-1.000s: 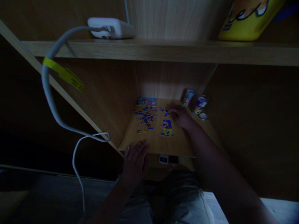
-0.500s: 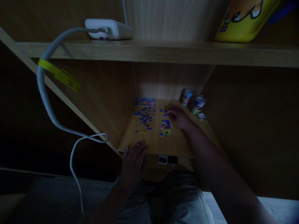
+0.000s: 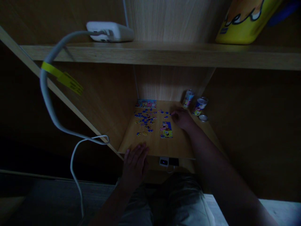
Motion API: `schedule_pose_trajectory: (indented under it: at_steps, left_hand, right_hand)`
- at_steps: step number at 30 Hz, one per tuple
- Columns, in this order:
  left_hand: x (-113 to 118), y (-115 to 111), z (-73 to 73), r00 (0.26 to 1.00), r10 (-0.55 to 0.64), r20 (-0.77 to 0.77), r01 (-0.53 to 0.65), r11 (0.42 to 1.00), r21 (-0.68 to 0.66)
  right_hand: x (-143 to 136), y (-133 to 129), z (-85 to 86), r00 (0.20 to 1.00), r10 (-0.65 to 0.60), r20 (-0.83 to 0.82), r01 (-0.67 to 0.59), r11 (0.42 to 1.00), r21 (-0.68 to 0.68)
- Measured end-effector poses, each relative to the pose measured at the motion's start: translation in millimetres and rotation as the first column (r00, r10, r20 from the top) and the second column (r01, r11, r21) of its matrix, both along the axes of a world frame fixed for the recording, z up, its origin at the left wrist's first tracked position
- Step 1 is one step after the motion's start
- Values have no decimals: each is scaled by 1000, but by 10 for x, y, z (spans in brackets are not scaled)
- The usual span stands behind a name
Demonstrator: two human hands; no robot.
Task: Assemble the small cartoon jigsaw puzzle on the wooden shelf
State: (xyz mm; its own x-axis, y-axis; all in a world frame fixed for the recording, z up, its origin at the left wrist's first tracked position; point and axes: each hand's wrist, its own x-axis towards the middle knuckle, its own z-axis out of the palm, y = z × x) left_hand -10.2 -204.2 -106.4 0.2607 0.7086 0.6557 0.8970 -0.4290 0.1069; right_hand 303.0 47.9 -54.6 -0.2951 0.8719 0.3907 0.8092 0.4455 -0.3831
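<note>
Loose jigsaw pieces [image 3: 146, 118], mostly blue, lie scattered on the left of the wooden shelf board [image 3: 181, 147]. To their right is a joined puzzle section [image 3: 166, 130] with a yellow character and blue edge. My right hand [image 3: 182, 118] is above and right of that section, its fingers pinched at a small blue piece [image 3: 170, 114]. A few other blue pieces lie just left of its fingertips. My left hand [image 3: 136, 158] rests at the board's front edge, fingers stretched out, holding nothing. A picture card [image 3: 146, 104] lies at the back left.
Two printed cans [image 3: 188, 98] stand at the back right, with a round lid [image 3: 203, 118] beside them. An upper shelf [image 3: 150, 53] carries a white charger [image 3: 110, 31] with a hanging cable and a yellow container [image 3: 244, 28].
My right hand has moved slightly right, and a blue piece at its fingertips has shifted right too. My left hand has stayed in place.
</note>
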Motion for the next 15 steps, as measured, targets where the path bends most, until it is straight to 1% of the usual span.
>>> schedule_pose_trajectory:
  at_steps: [9,15]
  left_hand:
    - [-6,-10,1,1000,-4,-1,4,1000,-19]
    - [2,2,26,1000,-18,12,18,1000,5]
  right_hand:
    - [1,14,-16,999,20,-36,-19,999,31]
    - [-3,3,-7,1000,10,-26,-9,1000,26]
